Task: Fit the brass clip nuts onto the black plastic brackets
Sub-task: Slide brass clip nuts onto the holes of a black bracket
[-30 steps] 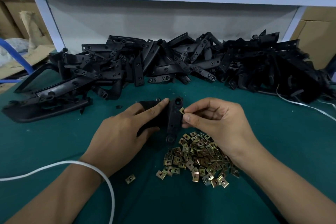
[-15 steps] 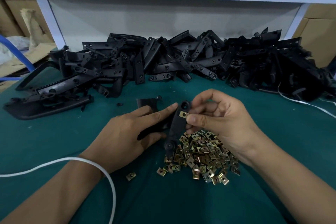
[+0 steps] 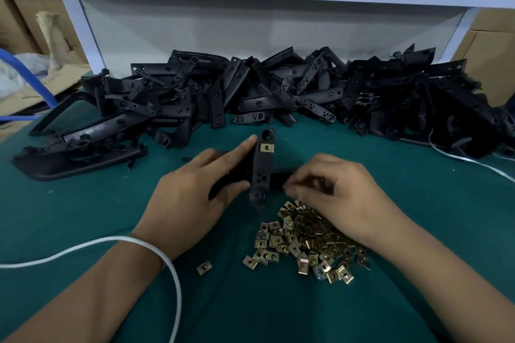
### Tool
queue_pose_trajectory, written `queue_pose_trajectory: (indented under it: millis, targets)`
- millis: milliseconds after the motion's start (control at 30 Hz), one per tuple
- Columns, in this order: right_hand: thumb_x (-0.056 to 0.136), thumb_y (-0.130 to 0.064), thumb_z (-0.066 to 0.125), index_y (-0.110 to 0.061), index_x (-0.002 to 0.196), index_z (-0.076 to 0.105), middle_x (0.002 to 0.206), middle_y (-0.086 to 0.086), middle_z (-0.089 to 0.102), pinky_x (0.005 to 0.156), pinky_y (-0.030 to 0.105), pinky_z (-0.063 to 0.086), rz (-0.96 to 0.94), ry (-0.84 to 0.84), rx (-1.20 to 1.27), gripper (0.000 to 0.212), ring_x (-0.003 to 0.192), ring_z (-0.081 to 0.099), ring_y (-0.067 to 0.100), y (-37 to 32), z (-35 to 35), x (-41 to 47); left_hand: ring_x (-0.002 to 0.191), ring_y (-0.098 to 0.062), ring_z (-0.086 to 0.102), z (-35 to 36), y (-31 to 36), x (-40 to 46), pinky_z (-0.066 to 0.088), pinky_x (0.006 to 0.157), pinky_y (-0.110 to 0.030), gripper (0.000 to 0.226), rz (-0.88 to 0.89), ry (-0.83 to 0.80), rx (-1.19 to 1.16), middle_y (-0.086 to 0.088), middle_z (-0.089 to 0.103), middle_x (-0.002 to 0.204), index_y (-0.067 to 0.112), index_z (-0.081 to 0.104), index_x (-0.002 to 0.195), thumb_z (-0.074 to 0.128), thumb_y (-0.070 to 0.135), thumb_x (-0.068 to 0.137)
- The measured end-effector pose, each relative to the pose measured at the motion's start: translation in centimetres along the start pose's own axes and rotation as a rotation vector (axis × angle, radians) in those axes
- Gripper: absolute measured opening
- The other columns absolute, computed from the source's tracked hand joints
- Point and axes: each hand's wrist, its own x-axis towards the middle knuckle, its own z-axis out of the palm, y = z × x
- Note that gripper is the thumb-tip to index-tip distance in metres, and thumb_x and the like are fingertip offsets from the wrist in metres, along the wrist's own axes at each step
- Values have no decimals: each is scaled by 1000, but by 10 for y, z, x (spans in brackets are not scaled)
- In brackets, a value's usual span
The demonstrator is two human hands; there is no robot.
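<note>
Spanning the mat's (image 3: 83,209) far edge, a bracket heap (image 3: 278,92) leaves open green near both arms. Left hand (image 3: 195,198) grips a bracket (image 3: 262,167) bearing a nut (image 3: 266,147); right hand (image 3: 334,192), blurred, curls over the nut pile (image 3: 301,242), grasp unclear.

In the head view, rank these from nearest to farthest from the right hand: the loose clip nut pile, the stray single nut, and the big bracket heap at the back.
1. Loose clip nut pile: directly under the right hand, on the green mat.
2. Stray single nut: alone, left of the pile, nearer the left forearm.
3. Big bracket heap: along the back of the table, below the shelf.
</note>
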Motion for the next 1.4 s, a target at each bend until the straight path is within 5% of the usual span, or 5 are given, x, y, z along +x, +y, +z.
queue_pose_trajectory:
  millis: [233,400,833,1067,1400]
  targets:
    - [93,-39,77,-41,105,76,104,-22,54,94,23,45,-19,-179,-245,13,108,48,-4,2,1,-3,82,-11,55,-1,-3,-1,53,64,-35,66,-96,-12,-11,18,53,102,60,22,154,43,62,92]
    - [91,-34,80,-38,90,67,97,-15,61,84,34,51,10,-151,-174,14,95,56,5,-4,2,-4,83,-11,54,-2,-1,-1,53,63,-34,66,-107,-25,-11,18,53,102,61,22,154,41,62,91]
    - [85,-8,72,-4,103,79,97,14,76,77,24,61,266,44,1068,20,87,73,21,-22,7,-3,79,-16,57,-4,5,1,51,58,-35,70,-109,-5,92,15,51,100,57,20,157,54,47,96]
    - [81,-16,78,-10,99,81,98,14,78,56,21,53,291,-11,960,19,74,71,19,-34,13,-6,76,-17,55,-5,7,1,54,58,-39,71,-134,0,103,14,49,97,58,20,156,53,47,95]
    - [76,-28,85,-15,94,80,84,6,73,60,29,48,323,-25,931,23,71,67,20,-35,19,-7,73,-16,52,-4,9,1,48,56,-33,71,-102,17,112,13,47,94,53,25,157,58,44,96]
